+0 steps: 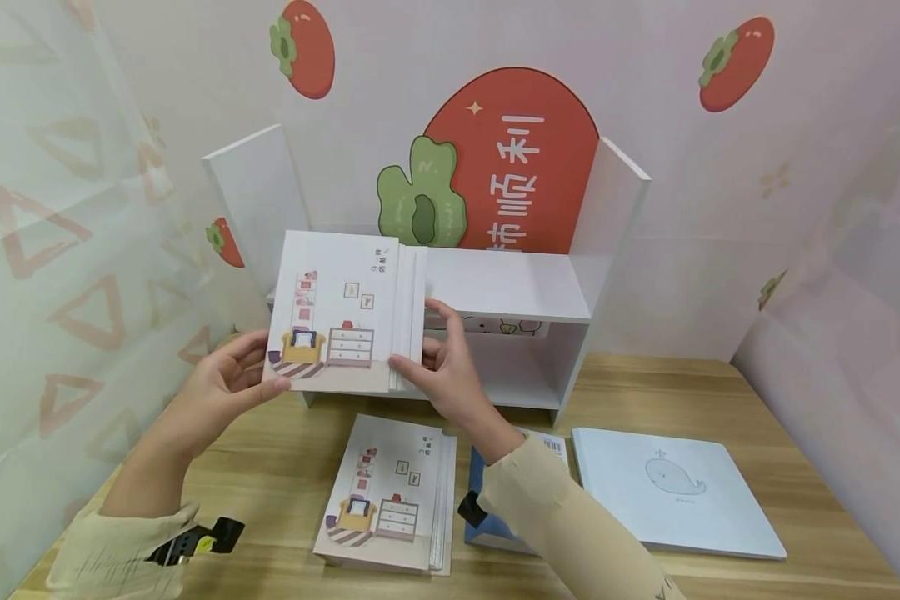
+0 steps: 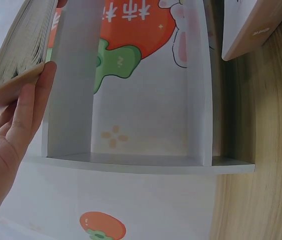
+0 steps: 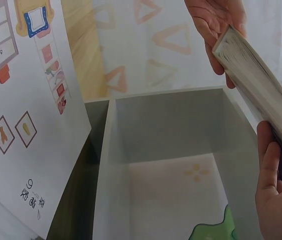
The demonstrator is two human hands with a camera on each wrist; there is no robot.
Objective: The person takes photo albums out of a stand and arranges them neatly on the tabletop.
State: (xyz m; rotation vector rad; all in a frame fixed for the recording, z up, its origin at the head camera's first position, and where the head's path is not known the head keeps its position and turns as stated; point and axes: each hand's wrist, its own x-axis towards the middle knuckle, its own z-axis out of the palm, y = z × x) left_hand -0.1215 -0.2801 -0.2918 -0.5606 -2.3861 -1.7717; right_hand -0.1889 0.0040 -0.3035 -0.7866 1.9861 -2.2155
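A thick white book (image 1: 337,312) with a drawn armchair and drawers on its cover is held up before a white shelf (image 1: 510,283). My left hand (image 1: 221,383) grips its left edge, thumb at the lower front corner and fingers behind. At its right edge, my right hand (image 1: 453,367) pinches it, thumb in front. Both wrist views show the page edges of the held book (image 2: 26,50) from the side. Below, on the wooden table (image 1: 262,483), stands a book with the same cover (image 1: 382,492).
A light blue book (image 1: 652,492) with a whale drawing lies at the right. Between it and the lower white book is a blue item (image 1: 487,529), partly covered by my right forearm. The shelf has upright side panels (image 1: 611,200), and printed cloth hangs behind.
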